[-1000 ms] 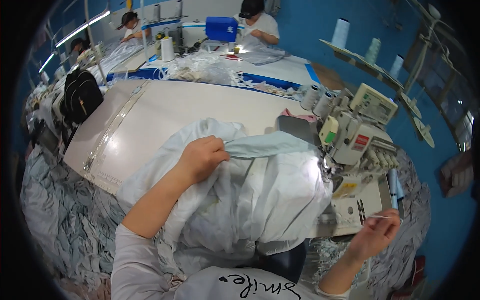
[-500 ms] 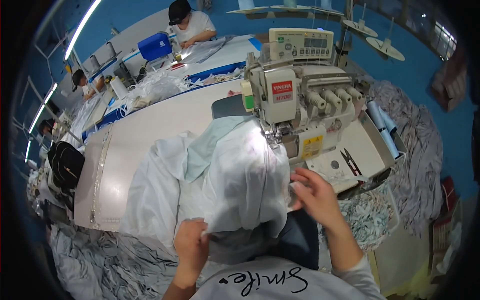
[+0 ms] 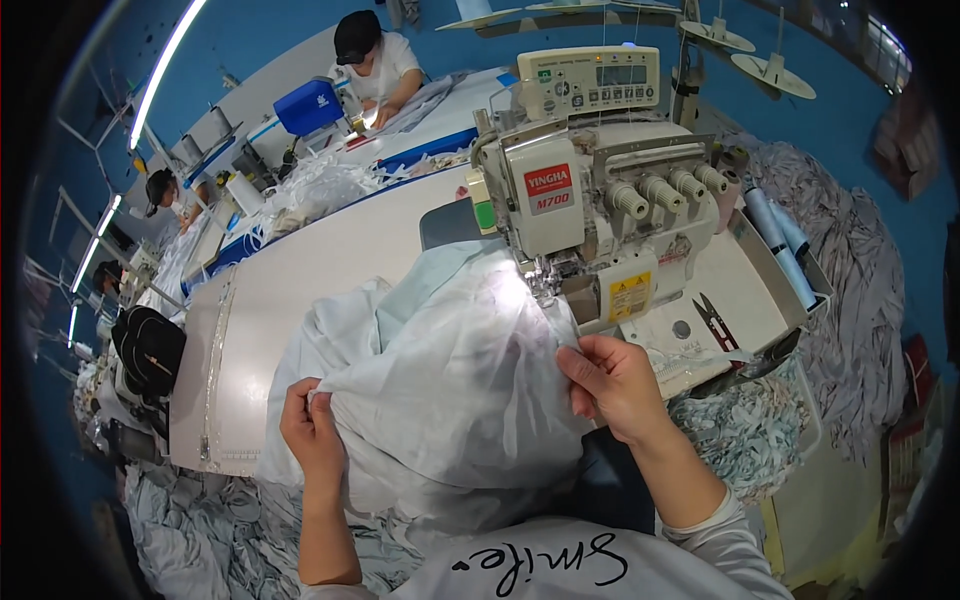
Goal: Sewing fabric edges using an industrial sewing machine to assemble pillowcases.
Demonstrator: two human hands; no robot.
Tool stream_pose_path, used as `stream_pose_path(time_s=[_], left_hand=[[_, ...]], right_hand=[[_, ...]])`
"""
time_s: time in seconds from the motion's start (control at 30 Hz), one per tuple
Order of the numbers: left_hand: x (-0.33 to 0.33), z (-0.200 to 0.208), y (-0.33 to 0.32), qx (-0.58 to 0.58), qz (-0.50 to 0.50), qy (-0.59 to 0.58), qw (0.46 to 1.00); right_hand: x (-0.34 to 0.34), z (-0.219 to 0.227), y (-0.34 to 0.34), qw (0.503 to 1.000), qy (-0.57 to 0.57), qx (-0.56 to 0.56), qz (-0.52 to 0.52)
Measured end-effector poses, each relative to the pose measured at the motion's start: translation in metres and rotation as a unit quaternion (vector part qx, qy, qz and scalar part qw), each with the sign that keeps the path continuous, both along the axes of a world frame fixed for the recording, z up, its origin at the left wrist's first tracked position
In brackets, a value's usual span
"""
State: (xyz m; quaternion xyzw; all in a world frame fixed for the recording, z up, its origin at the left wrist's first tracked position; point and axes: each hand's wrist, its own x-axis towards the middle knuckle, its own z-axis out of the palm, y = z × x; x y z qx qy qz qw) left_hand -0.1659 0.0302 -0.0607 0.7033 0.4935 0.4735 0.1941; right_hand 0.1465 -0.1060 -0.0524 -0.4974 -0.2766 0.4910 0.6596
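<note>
A pale, nearly white cloth (image 3: 450, 370) drapes from the needle area of an overlock sewing machine (image 3: 590, 200) down toward my lap. Its upper edge lies under the lit presser foot (image 3: 540, 278). My left hand (image 3: 313, 425) pinches a fold at the cloth's left side, lifting it a little. With thumb and fingers, my right hand (image 3: 612, 385) grips the right edge, just below and in front of the machine's foot. A pale green layer (image 3: 425, 280) of fabric shows along the upper left part.
Thread snips (image 3: 713, 322) lie on the machine's right bed. Below is a bin of fabric scraps (image 3: 745, 430); piled grey cloth (image 3: 840, 270) stands at the right. A black bag (image 3: 150, 350) is at the table's left edge. Beyond, a person in a black cap (image 3: 375, 70) works at another machine.
My left hand has moved left and up, pulling the cloth's left side outward. My right hand, previously loose beside the cloth, has closed on its right edge. The cloth is spread wider.
</note>
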Motion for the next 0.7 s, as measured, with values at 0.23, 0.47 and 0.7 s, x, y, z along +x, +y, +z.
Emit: stream_pose_path(time_s=[0.23, 0.47, 0.7], left_hand=[[0.014, 0.021, 0.030, 0.017, -0.034, -0.057, 0.998], [0.033, 0.051, 0.091, 0.104, -0.050, -0.039, 0.993], [0.039, 0.072, 0.160, 0.141, -0.094, -0.054, 0.984]], right_hand=[[0.003, -0.004, 0.002, 1.000, -0.013, 0.017, 0.004], [0.004, -0.002, 0.006, 0.999, -0.042, 0.007, 0.003], [0.005, -0.002, 0.004, 0.999, -0.041, 0.011, 0.013]])
